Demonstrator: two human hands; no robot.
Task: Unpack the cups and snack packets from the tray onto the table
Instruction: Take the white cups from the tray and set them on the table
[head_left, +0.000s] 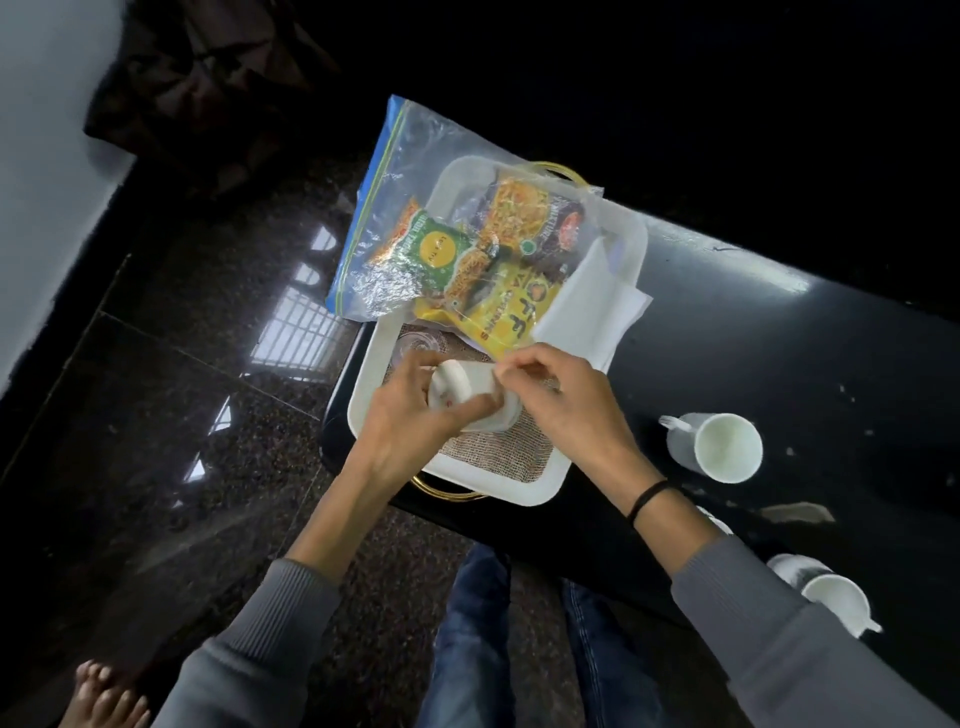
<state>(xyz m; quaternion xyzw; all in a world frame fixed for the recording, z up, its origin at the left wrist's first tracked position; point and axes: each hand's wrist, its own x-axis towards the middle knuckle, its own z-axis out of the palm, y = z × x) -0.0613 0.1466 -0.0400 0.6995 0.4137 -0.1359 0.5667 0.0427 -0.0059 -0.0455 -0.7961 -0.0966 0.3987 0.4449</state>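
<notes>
Hands (415, 400) (561, 400) grip cup (467, 387) above tray (524, 491).

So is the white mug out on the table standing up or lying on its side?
On its side. The white mug lies on the black table, its open mouth facing the camera, apparently empty.

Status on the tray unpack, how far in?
Partway. Done: two white cups stand on the black table. In hand: left hand and right hand grip a cup over the tray. Left: the bag of snack packets, still on the tray.
</notes>
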